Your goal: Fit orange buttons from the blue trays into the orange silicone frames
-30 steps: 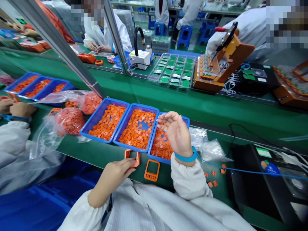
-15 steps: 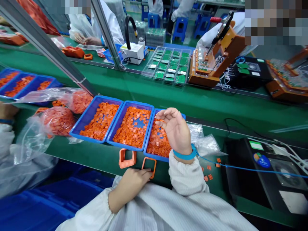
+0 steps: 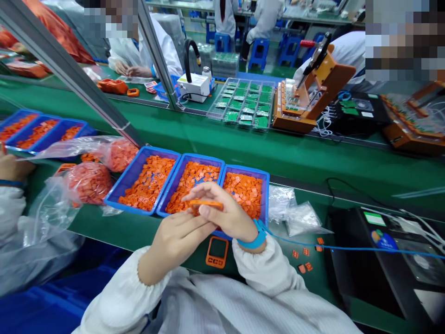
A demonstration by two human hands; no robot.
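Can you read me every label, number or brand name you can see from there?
Green label on the black machine: too small and blurred to read.
Blue oval sticker on the same machine: too small and blurred to read.
No other readable text in view.

Hands point(image 3: 194, 227) pinching orange plastic piece point(image 3: 206, 203) over blue trays point(image 3: 194, 157)

The orange rectangular frame point(image 3: 206, 203) held edge-on at lower centre and the matching orange frame point(image 3: 217, 252) lying below it look like matt, smooth moulded plastic or rubber. The blue plastic trays point(image 3: 120, 188) have a smooth, faintly glossy surface. The clear plastic bags point(image 3: 48, 218) at left are thin and shiny. The green tabletop point(image 3: 125, 229) is smooth with a soft sheen. The white cloth sleeve point(image 3: 222, 304) at bottom centre is matt, finely striped fabric.
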